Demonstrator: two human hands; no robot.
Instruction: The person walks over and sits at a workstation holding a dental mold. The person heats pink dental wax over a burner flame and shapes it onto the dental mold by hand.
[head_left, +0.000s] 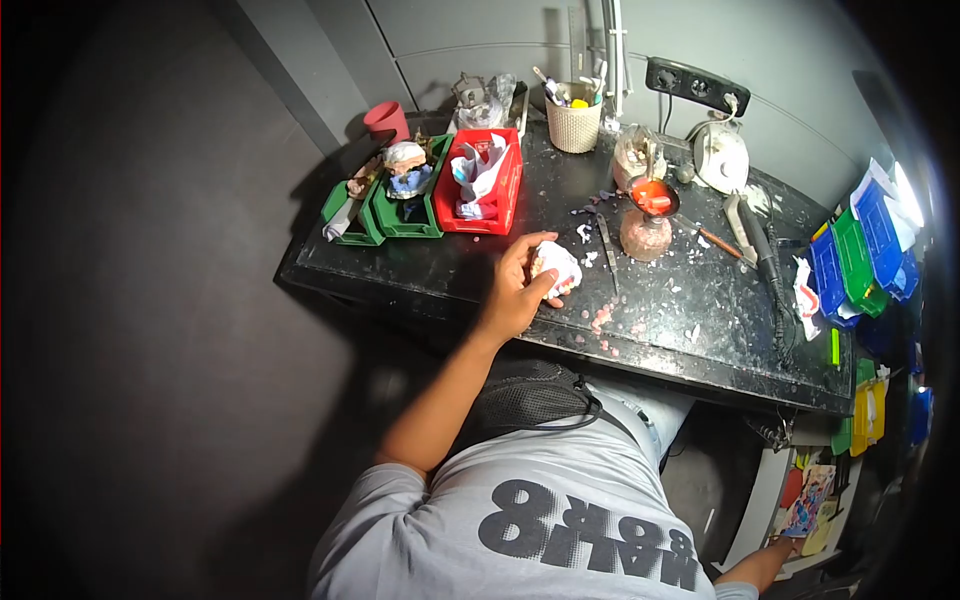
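My left hand (pixel 520 285) is closed around a white plaster dental model (pixel 560 270) above the front of the black workbench (pixel 430 275). Yellowish and reddish patches show on the model beside my thumb. At the lower right, my right hand (pixel 783 549) reaches into an open drawer (pixel 745 525). Its fingers are too small and partly hidden to read. Near them lie a colourful patterned packet (pixel 808 500) and other small items. Just right of the model, a slim metal knife-like tool (pixel 607 252) rests on the bench among white scraps.
A small pan of red wax (pixel 655 197) sits over a round glass jar (pixel 645 236). Green bins (pixel 412 222) and a red bin (pixel 508 190) stand at the back left. Behind are a cup of tools (pixel 574 128) and a power strip (pixel 698 86). A corded handpiece (pixel 762 240) lies right.
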